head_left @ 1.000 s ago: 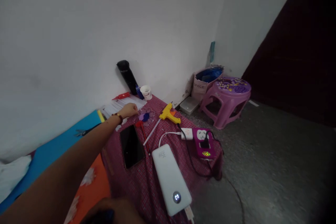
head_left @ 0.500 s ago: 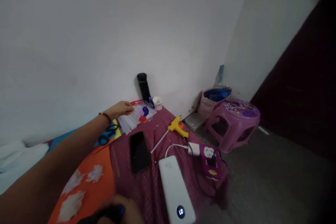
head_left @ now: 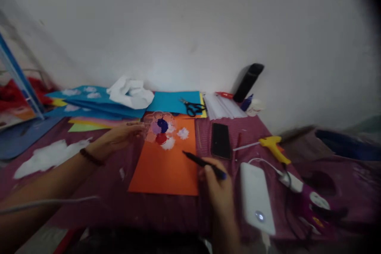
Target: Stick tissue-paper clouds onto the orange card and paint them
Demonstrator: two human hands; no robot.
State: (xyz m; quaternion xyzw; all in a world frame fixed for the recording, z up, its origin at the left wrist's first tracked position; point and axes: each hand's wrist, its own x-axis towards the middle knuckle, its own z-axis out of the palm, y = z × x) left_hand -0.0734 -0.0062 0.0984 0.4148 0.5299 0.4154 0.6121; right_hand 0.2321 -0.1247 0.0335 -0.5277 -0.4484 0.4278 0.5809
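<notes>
My left hand [head_left: 132,131] grips the edge of a clear flower-shaped paint palette [head_left: 159,127] with blue, purple and red paint, held over the upper left of an orange sheet [head_left: 166,170]. In my right hand [head_left: 218,182] is a black marker-like pen [head_left: 198,160], its tip pointing left over the sheet's right side. White and pale purple blots [head_left: 182,133] show on the orange sheet beside the palette. Black scissors [head_left: 193,108] lie on a blue sheet [head_left: 172,102] behind it.
A phone [head_left: 220,141], white power bank [head_left: 256,194], yellow glue gun [head_left: 274,147] and power strip [head_left: 315,210] lie on the right. White crumpled paper [head_left: 131,93], blue sheets and white cloth [head_left: 53,154] are on the left. A black bottle [head_left: 248,83] stands by the wall.
The view has swung left. My left hand has brought the palette from the back of the table to above the orange sheet. The pen in my right hand now shows clearly.
</notes>
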